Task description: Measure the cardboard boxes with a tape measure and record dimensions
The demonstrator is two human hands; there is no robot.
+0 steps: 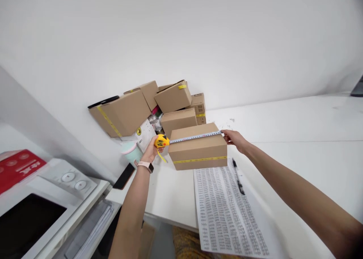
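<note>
- My left hand [150, 151] grips the yellow tape measure [162, 141] just off the carton's left edge; my right hand [234, 138] appears to pinch the far end of the tape blade [195, 137] at the right edge.
- Brown carton [198, 153] sits on the white surface [167, 191] between the hands, blade spanning its top face.
- Risk: if the right fingers slip, I'd expect the blade to snap back toward the left hand. I can't tell if a lock is on.
- Risk: a skewed or bowed blade gives a bad reading; either end off the carton edge does too.
- Risk: uneven pull could drag the carton, maybe into the smaller carton [179, 120] close behind it.
- Risk: a low right forearm could sweep the pen [238, 177] off the printed sheet [227, 210].
- Hidden: blade tip is behind the right fingers; the carton's underside and far sides don't show. Can't tell if the sheet runs under it.
- Hard to read: blade digits and sheet text are too small. Clutter between the stacked boxes [121, 113] is mostly covered.
- Cut off: microwave [31, 213] at left.
</note>
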